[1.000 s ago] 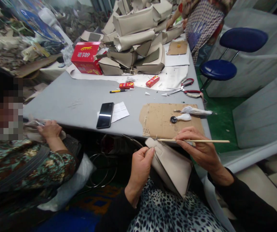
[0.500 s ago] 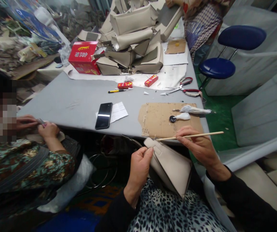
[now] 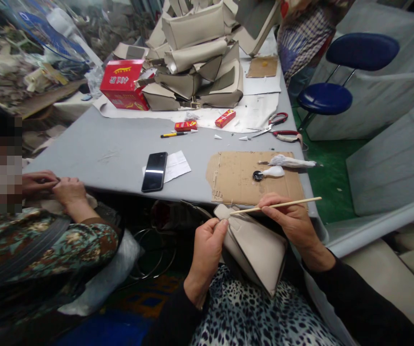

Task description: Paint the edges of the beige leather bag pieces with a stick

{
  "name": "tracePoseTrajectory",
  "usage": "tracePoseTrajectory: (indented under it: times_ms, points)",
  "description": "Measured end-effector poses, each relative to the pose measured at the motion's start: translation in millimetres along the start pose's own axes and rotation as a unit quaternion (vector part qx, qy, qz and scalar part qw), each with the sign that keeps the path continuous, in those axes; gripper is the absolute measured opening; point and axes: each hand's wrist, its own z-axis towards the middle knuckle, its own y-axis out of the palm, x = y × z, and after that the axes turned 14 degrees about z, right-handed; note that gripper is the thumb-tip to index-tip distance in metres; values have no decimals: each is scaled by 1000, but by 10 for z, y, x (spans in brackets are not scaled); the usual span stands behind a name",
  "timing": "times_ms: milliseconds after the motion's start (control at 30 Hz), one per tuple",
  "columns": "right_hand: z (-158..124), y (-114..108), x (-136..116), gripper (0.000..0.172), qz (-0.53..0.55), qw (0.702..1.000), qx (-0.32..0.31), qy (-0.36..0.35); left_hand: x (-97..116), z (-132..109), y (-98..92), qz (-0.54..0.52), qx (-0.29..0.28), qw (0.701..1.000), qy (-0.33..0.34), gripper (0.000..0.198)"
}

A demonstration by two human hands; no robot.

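A beige handbag (image 3: pixel 260 247) with dark edges rests tilted on my lap, below the table's front edge. My left hand (image 3: pixel 208 245) pinches it near a small tab at its upper left end, thumb on top. Between the fingers of my right hand (image 3: pixel 289 218) is a thin wooden stick (image 3: pixel 293 203), held almost level. The stick's left tip is at the bag by that tab; whether it touches I cannot tell. Just beyond lies a cardboard sheet (image 3: pixel 235 175) bearing a small white bottle (image 3: pixel 273 171) with a black end and a crumpled white tube (image 3: pixel 289 162).
Scissors (image 3: pixel 271 129), small red boxes (image 3: pixel 225 118), a yellow pen (image 3: pixel 172 135) and a phone (image 3: pixel 154 171) lie on the grey table (image 3: pixel 120 139). Behind are a large red box (image 3: pixel 123 86) and piled bags (image 3: pixel 195 33). A co-worker's hands (image 3: pixel 69 192) are at left; a blue stool (image 3: pixel 325 100) stands right.
My right hand has moved left with the stick, its tip now further over the bag's tab end. My left hand keeps its pinch. The co-worker's hands at left have shifted slightly.
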Motion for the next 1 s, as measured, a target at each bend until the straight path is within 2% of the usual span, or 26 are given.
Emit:
tracePoseTrajectory:
  times_ms: [367, 600, 800, 1000]
  points:
    - [-63, 4, 12, 7, 13, 999, 9, 39, -25, 15, 0, -12, 2, 1000, -7, 42]
    - [-49, 33, 9, 4, 1, 998, 47, 47, 29, -25, -6, -13, -5, 1000, -10, 38]
    - [-56, 36, -16, 4, 11, 998, 26, 64, 18, -14, -38, -15, 9, 1000, -5, 39]
    - [-47, 60, 16, 3, 8, 998, 26, 50, -3, -19, -50, -19, 3, 1000, -6, 39]
